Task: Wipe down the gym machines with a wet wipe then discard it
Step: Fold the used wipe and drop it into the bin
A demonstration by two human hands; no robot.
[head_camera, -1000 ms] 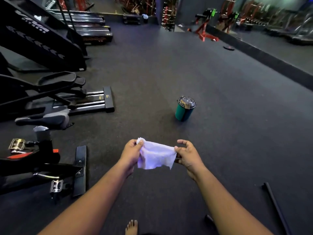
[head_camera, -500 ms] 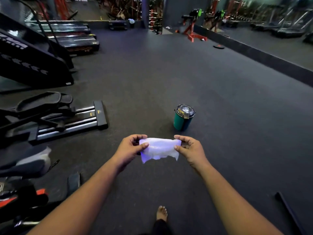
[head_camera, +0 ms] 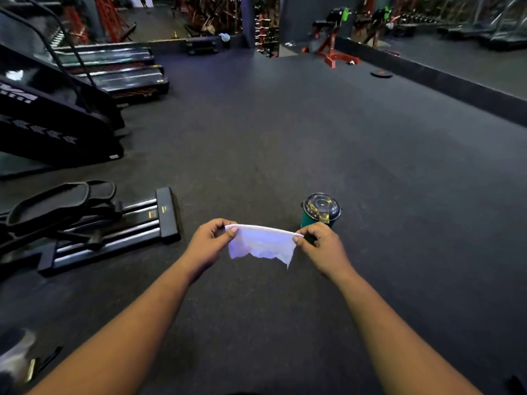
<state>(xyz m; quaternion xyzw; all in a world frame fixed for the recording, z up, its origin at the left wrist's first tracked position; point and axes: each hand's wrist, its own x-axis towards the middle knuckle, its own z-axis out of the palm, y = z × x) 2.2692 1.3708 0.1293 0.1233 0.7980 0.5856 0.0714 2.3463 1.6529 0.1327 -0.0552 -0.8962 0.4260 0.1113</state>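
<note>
A white wet wipe (head_camera: 261,245) hangs stretched between both hands in the middle of the view. My left hand (head_camera: 209,243) pinches its left top corner and my right hand (head_camera: 320,246) pinches the right one. The top edge is pulled taut and the ragged lower edge droops. Just beyond my right hand a green wipe canister (head_camera: 319,213) with a clear domed lid stands upright on the floor. A black elliptical machine (head_camera: 82,220) lies low at the left, and a black stair climber (head_camera: 51,121) rises behind it.
Dark rubber floor (head_camera: 313,132) stretches ahead. Treadmills (head_camera: 119,72) line the far left. A red bench frame (head_camera: 330,49) and a loose weight plate (head_camera: 380,74) sit at the back right beside a low black kerb (head_camera: 456,86). A bike seat (head_camera: 14,357) shows at the bottom left.
The view has moved forward and tilted up; the exercise bike has slid out at the lower left. Both hands pulled the wipe taut along its top edge, closer to the canister.
</note>
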